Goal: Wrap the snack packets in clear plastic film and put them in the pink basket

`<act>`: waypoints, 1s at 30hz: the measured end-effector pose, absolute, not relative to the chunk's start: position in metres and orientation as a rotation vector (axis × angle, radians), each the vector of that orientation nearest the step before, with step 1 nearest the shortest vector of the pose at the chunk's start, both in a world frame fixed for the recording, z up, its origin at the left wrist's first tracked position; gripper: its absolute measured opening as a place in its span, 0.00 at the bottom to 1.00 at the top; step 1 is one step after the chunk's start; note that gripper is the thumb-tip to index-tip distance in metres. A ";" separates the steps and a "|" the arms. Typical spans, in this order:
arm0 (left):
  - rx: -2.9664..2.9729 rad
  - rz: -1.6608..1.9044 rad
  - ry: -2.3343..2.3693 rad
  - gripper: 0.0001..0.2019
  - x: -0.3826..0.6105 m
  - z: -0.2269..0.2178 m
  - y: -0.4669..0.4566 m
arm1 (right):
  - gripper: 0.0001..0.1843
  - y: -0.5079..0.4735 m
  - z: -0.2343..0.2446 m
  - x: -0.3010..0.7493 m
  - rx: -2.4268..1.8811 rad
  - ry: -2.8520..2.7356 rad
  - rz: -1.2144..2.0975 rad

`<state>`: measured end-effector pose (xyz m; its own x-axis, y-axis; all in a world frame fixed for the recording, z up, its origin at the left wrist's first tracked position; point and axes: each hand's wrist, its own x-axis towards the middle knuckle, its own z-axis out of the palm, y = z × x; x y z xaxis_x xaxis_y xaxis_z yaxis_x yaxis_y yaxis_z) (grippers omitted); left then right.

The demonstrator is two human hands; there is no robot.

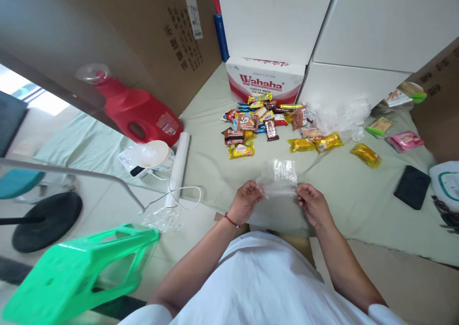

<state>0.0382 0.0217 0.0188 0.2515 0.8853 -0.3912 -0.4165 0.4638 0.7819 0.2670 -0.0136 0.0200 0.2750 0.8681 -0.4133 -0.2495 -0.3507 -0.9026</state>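
Note:
A small clear plastic bag (278,176) is held up over the pale green cloth (333,191). My left hand (245,201) pinches its left edge and my right hand (313,203) pinches its right edge, both closed on the bag. Beyond the bag lies a pile of several wrapped snacks (256,122), brown, yellow, blue and red. Two yellow packets (315,143) lie to the right of the pile, and another yellow packet (366,154) lies farther right.
A red and white Wahaha carton (265,79) and white boxes (362,24) stand at the back. Crumpled clear bags (339,114), a pink packet (405,140) and a black pouch (412,186) lie right. A red jug (136,112), white roll (178,165), bowl (156,154) and green stool (79,272) are left.

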 end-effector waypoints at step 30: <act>0.545 0.995 0.863 0.21 0.029 0.015 0.024 | 0.19 -0.013 0.045 0.262 -1.114 -0.405 1.430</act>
<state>0.0294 0.0236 0.0154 0.2702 0.8884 -0.3710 -0.4926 0.4587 0.7396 0.2621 -0.0130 0.0450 0.1790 0.9062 -0.3830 -0.5710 -0.2213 -0.7905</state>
